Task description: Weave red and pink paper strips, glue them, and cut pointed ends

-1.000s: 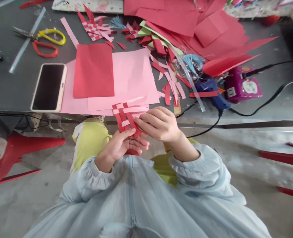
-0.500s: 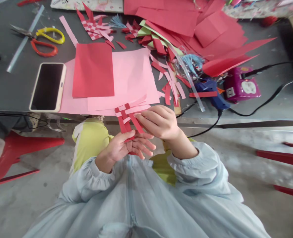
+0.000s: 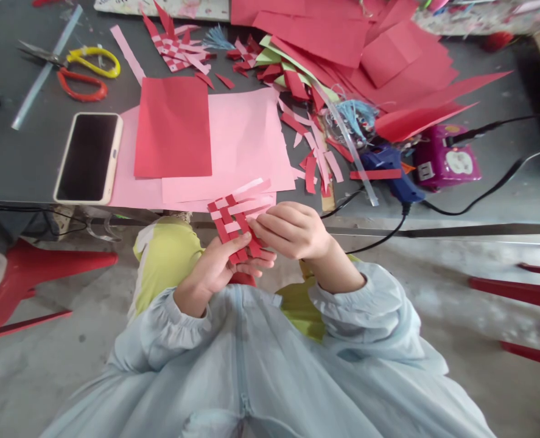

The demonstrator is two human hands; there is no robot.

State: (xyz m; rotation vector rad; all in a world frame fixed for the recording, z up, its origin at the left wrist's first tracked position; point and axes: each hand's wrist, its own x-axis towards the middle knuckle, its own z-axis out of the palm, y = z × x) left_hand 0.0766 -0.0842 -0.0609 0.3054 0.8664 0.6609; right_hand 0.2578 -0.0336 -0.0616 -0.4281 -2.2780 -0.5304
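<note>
A partly woven piece of red and pink paper strips (image 3: 227, 214) is held over my lap, just off the table's front edge. My left hand (image 3: 221, 261) supports it from below, with the thumb pressed on its lower red strips. My right hand (image 3: 297, 230) pinches at the piece's right side, fingertips together on the strips; exactly which strip they grip is hidden. Loose pink strip ends fan out to the upper right of the weave. Behind it on the table lie a red paper sheet (image 3: 173, 128) and larger pink sheets (image 3: 246, 134).
A phone (image 3: 88, 158) and scissors (image 3: 75, 67) lie at left. Paper scraps (image 3: 315, 152), a blue glue gun (image 3: 388, 167) with its cable and a purple box (image 3: 447, 155) are at right. Red sheets (image 3: 315, 36) and a finished-looking woven piece (image 3: 173, 48) lie farther back. Red stools flank me.
My left thumb and fingers have closed in on the woven piece, which has turned slightly. My right fingers have shifted a little lower along its right side.
</note>
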